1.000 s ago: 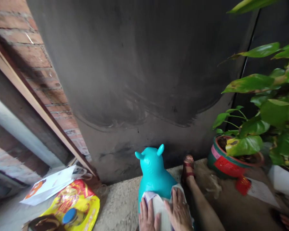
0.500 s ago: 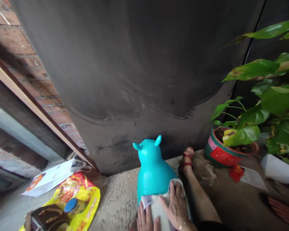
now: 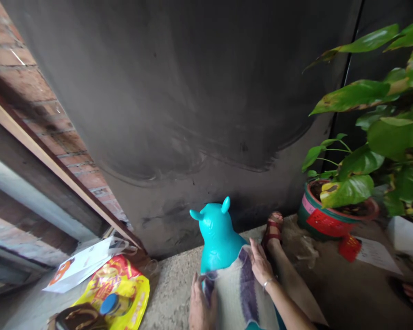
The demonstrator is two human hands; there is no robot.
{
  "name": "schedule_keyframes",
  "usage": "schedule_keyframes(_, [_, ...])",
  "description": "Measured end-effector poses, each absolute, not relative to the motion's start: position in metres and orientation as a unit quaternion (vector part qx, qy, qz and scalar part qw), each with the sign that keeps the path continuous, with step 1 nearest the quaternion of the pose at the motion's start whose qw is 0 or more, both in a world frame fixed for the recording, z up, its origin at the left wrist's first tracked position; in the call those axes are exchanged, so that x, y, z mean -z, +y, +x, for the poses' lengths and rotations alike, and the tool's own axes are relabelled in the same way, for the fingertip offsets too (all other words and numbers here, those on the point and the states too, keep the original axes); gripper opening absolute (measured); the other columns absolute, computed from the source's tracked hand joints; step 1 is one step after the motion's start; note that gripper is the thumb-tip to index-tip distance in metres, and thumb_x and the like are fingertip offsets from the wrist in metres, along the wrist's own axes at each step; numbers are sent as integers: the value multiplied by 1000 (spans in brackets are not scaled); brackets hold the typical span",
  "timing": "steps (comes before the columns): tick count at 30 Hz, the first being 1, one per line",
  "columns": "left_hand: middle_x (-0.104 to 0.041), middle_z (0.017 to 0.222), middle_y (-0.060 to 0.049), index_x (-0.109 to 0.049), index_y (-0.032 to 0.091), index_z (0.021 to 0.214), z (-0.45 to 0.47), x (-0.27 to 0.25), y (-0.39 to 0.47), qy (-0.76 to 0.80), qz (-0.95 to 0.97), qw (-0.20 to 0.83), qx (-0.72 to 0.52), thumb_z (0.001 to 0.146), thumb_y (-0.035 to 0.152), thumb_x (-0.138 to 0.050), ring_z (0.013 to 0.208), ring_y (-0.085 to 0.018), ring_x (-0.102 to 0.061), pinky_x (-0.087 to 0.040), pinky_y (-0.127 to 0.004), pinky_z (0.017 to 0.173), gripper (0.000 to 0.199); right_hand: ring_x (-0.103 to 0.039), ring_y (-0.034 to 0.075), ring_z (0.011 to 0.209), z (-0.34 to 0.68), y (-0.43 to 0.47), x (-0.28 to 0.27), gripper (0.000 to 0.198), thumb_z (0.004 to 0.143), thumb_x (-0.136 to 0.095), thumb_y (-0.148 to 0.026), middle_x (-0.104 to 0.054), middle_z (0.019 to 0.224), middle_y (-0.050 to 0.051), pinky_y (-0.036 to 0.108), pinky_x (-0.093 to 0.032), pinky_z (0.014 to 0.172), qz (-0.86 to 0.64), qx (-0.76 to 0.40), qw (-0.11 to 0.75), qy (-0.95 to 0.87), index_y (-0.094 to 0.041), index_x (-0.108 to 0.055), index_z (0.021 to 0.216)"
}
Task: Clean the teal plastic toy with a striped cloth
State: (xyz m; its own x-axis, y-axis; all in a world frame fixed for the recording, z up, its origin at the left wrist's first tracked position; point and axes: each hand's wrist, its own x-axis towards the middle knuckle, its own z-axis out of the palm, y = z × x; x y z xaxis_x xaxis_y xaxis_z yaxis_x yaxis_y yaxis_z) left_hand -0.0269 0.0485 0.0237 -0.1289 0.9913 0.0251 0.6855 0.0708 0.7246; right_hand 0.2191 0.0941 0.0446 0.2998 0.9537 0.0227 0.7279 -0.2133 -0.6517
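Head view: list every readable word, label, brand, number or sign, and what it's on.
No text reads clearly.
Yellow bag: red lettering, too blurred.
White bag: orange mark and faint print, unreadable.
Flowerpot: red label and pink label, any marks too small.
White paper: faint marks, too small.

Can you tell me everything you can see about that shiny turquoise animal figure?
The glossy turquoise animal-shaped figure looks like smooth, inflated plastic or rubber. Its rounded head bears two pointed, ear-like projections, above a wider body. It sits in front of a dark panel. A cream cloth with purple stripes drapes over it, with the left hand and right hand at its side edges. Its base is hidden.
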Motion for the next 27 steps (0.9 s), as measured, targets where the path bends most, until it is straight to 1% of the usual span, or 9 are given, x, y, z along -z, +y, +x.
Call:
schedule_keyframes(2, [-45, 147, -19, -40, 9, 137, -25, -45, 59, 672, 628, 268, -286, 82, 37, -39, 139, -26, -40, -36, -45, 116, 62, -56, 18, 120, 220, 98, -45, 60, 84, -25, -5, -58, 131, 9, 26, -44, 100, -737, -214, 287, -573, -16, -45, 140])
schedule_keyframes(4, [-53, 142, -13, -38, 17, 141, -22, -64, 67, 665, 646, 272, -258, 84, 32, -36, 132, -22, -48, -39, -43, 112, 59, -60, 19, 113, 220, 98, -47, 56, 85, -27, -6, -62, 122, 10, 27, -45, 97, -736, -215, 288, -574, -15, -51, 135])
schedule_keyframes(6, [-64, 128, -8, -51, 25, 132, -20, -78, 72, 658, 667, 262, -231, 85, 30, -36, 120, -21, -57, -42, -42, 109, 49, -62, 21, 105, 223, 96, -51, 47, 85, -33, -10, -64, 112, 12, 31, -46, 93, -744, -210, 288, -565, -14, -62, 121])
schedule_keyframes(8, [-71, 110, -6, -65, 26, 114, -20, -87, 76, 656, 678, 252, -216, 86, 32, -36, 109, -20, -62, -44, -40, 105, 40, -63, 22, 95, 230, 93, -59, 35, 82, -40, -14, -65, 100, 11, 31, -47, 88, -751, -206, 291, -556, -15, -69, 101])
schedule_keyframes(10, [-73, 101, -5, -69, 26, 102, -24, -94, 77, 661, 673, 247, -219, 87, 34, -37, 102, -20, -65, -48, -37, 98, 37, -62, 20, 88, 238, 89, -72, 26, 78, -44, -16, -65, 91, 8, 29, -47, 83, -753, -204, 299, -549, -18, -69, 86])
schedule_keyframes(14, [-72, 97, -7, -70, 24, 99, -37, -113, 83, 670, 659, 229, -255, 86, 36, -37, 93, -20, -67, -53, -36, 86, 37, -58, 15, 74, 246, 88, -112, 14, 69, -48, -15, -62, 76, 1, 23, -44, 69, -731, -207, 332, -559, -21, -61, 69])
schedule_keyframes(19, [-71, 94, -7, -70, 22, 94, -52, -155, 96, 642, 666, 194, -326, 83, 40, -39, 93, -22, -66, -52, -39, 89, 37, -49, 13, 58, 244, 97, -171, 4, 67, -52, -21, -52, 59, -4, 23, -35, 57, -695, -190, 382, -578, -21, -57, 68])
schedule_keyframes(23, [-69, 90, -5, -69, 24, 96, -60, -191, 96, 615, 672, 180, -370, 83, 49, -41, 90, -21, -65, -52, -38, 87, 40, -50, 14, 63, 246, 101, -203, 6, 69, -48, -27, -54, 65, -3, 25, -36, 60, -668, -149, 429, -589, -23, -52, 68])
schedule_keyframes(27, [-70, 91, -2, -69, 28, 92, -64, -199, 68, 592, 687, 188, -377, 83, 50, -44, 91, -18, -65, -52, -33, 86, 35, -51, 14, 65, 253, 75, -201, 9, 71, -46, -31, -55, 69, -2, 25, -38, 62, -640, -115, 452, -610, -24, -49, 67])
